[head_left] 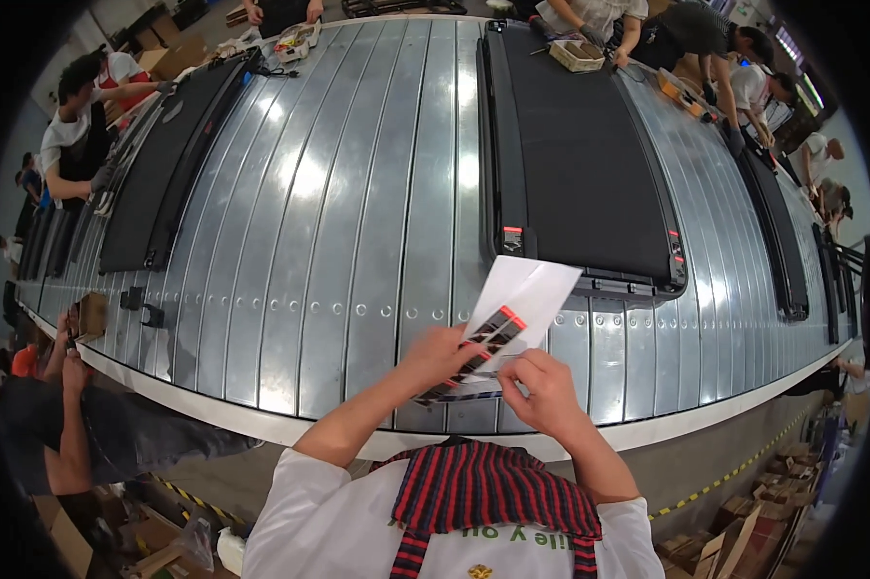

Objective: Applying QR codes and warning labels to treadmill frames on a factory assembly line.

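My left hand (435, 355) is closed on a sheet of labels (541, 289), white paper with black and red stickers (497, 330) along it. The sheet is tilted above the slatted metal table, its far end overlapping the near corner of a black treadmill-like deck (589, 154). Against the sheet's right edge, my right hand (546, 391) has its fingers curled in a pinch; whatever lies between the fingertips is hidden. Small red-and-black labels (513, 236) are stuck on the deck's near corners.
More black decks lie on the metal table (338, 212), one at the left (169, 164) and one at the right (777, 232). Small black parts (151, 315) sit near the left front edge. Several people work around the table; a co-worker's arms (71, 386) are close at my left.
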Tool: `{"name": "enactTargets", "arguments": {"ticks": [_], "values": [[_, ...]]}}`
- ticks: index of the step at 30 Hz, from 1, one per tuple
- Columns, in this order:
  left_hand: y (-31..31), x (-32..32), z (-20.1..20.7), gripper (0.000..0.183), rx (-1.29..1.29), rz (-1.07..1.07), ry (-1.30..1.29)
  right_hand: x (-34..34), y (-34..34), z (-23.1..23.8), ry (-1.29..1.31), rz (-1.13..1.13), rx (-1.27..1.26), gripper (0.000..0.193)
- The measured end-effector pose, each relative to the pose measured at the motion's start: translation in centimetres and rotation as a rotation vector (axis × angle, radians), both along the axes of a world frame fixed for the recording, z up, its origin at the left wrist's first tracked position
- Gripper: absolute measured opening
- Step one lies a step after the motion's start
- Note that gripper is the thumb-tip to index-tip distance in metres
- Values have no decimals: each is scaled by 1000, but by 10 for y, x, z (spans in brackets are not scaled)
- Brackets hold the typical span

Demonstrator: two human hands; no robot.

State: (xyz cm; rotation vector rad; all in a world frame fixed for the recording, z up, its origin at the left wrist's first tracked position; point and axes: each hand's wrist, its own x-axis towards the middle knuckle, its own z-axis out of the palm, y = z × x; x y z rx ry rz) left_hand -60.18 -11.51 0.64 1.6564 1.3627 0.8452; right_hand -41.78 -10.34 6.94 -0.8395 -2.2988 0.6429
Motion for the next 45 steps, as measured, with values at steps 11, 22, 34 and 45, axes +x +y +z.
{"name": "enactTargets", "arguments": {"ticks": [11,22,34,45], "values": [[51,-63,-33,30,-701,-374,83,51,101,-17,419,-325,-768,7],[118,-45,-77,12,308,-364,726,14,233,-85,415,-427,-1112,8],[169,-33,-56,12,469,-332,690,-22,292,-117,196,-371,-1237,9],[187,-26,-61,9,484,-293,670,-23,296,-122,176,-365,-1257,9]]}}
